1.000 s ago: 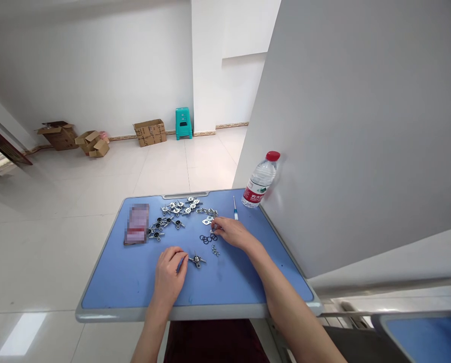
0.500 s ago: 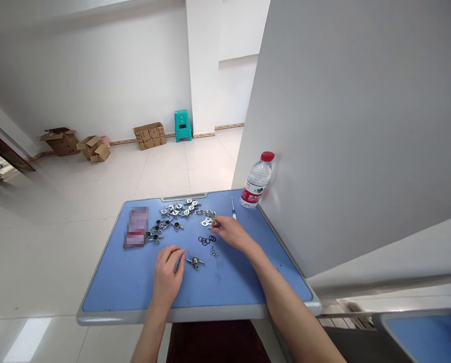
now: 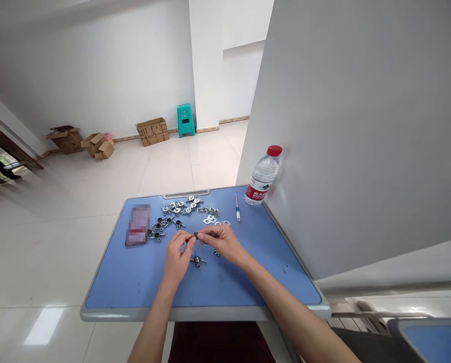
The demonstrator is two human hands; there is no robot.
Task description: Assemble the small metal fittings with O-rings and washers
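Note:
Above the blue table my left hand point(image 3: 179, 255) and my right hand point(image 3: 224, 243) meet, fingertips pinched together around something small and dark that I cannot make out. Just below them a metal fitting with three arms point(image 3: 198, 260) lies on the tabletop. A little heap of small screws point(image 3: 216, 251) is partly covered by my right hand. Beneath that hand, black rubber rings point(image 3: 214, 234) show only in part. Flat metal plates point(image 3: 210, 220) lie just beyond my fingers.
Behind lie several silver fittings point(image 3: 177, 207) and, at left, fittings with black tops point(image 3: 159, 226). A pixelated flat object point(image 3: 138, 224) is on the left. A screwdriver point(image 3: 237, 208) and a water bottle point(image 3: 263, 177) stand out at right, beside the grey partition point(image 3: 346, 131).
My right hand has come from the metal plates toward my left hand, and my left hand has moved up and right. Their fingertips now meet. The view has shifted slightly.

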